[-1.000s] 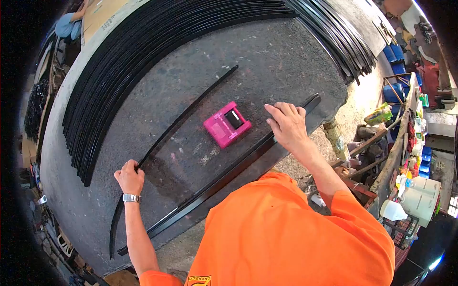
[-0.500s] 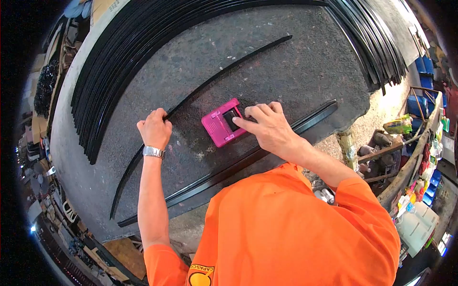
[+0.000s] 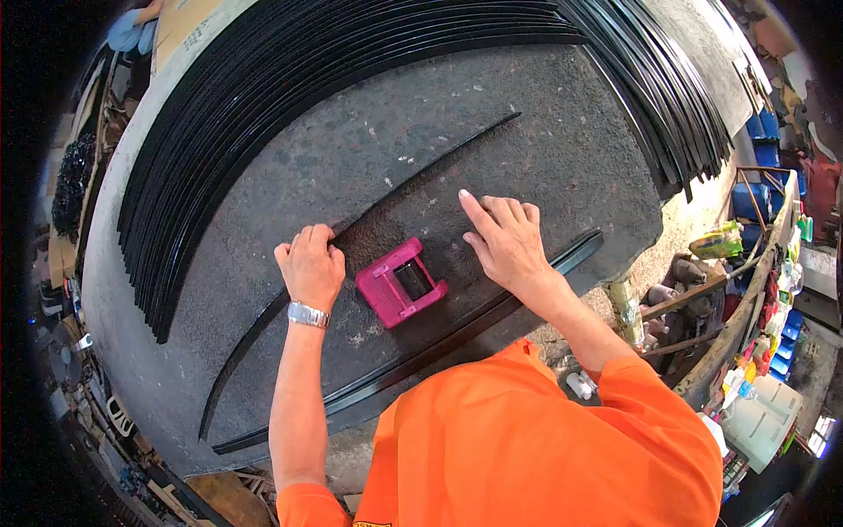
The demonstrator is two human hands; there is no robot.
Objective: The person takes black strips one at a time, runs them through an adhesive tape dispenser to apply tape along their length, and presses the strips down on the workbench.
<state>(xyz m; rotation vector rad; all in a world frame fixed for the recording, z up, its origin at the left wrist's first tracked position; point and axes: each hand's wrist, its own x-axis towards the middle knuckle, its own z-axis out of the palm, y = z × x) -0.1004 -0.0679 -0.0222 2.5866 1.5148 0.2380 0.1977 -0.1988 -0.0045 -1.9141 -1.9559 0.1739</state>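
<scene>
My left hand (image 3: 312, 268), with a metal watch at the wrist, grips a long thin black strip (image 3: 413, 183) near its middle. The strip runs diagonally over the dark table. Just right of that hand lies a pink box (image 3: 386, 285) with a black roller in its opening. My right hand (image 3: 507, 237) is over the table to the upper right of the box, index finger stretched out and the others loosely bent, holding nothing. Below the box, more black strips (image 3: 421, 353) lie together along the table's near edge.
A wide curved row of many black strips (image 3: 263, 88) covers the far and left side of the table (image 3: 492, 79). Another bundle (image 3: 659, 88) lies at the far right. Beyond the right edge stand a wooden rail (image 3: 738, 299) and a whitish container (image 3: 762, 413). Part of a person shows at top left.
My left hand, still on the strip, has moved right over the table since the first frame. My right hand touched the box's roller half a second ago and is now lifted off it.
</scene>
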